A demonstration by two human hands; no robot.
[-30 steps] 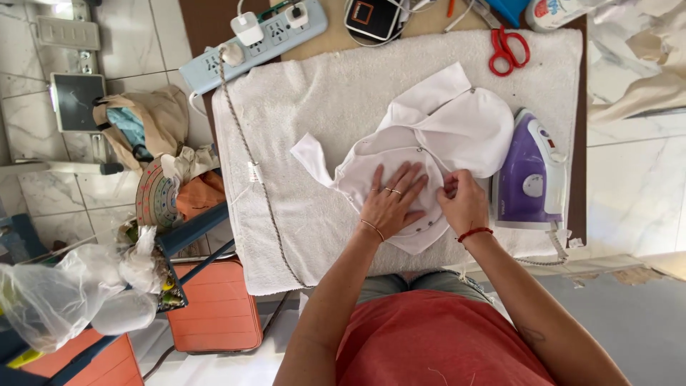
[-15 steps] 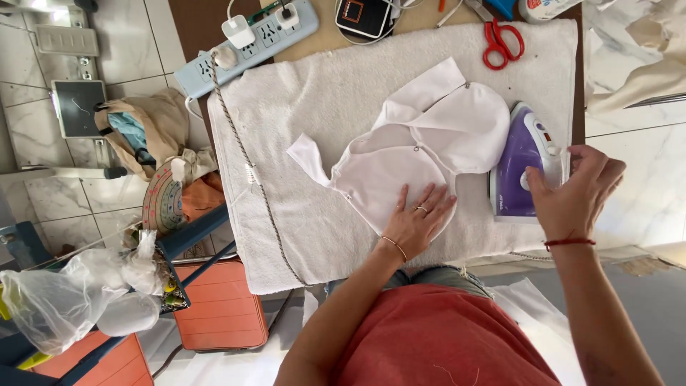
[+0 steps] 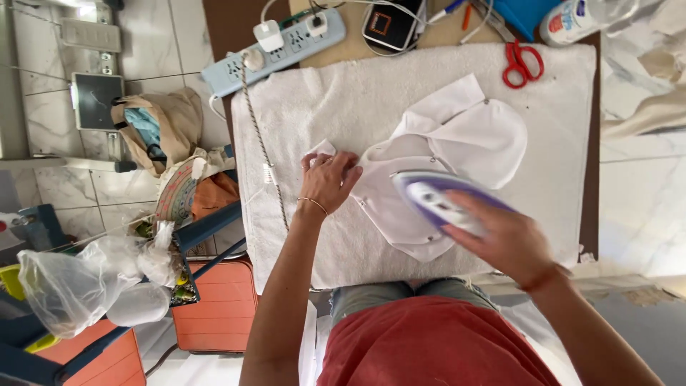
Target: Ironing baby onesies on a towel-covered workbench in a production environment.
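A person stands at a counter padded with a white towel, pressing a small white garment that lies crumpled near the towel's middle. The right hand grips a purple-and-white iron, fingers wrapped over its handle, and holds it over the garment's near edge; whether the soleplate touches the cloth cannot be told from this angle, and the iron is blurred. The left hand lies flat on the garment's left corner, fingers spread narrow and bent, pinning the cloth to the towel.

To do this well, the pinning hand looks best kept just beside the iron's path, never in it, pulling the fabric taut away from the iron so that creases flatten rather than set. The rounded upper lobes of the garment are folded over one another, so they would likely need spreading to a single layer before the iron passes. Strokes should probably run from the held corner outward.

The iron's braided cord runs down the towel's left side from a power strip at the far edge; it seems wise to keep it clear of the hot plate. Red scissors rest at the towel's far right, well apart from the work.
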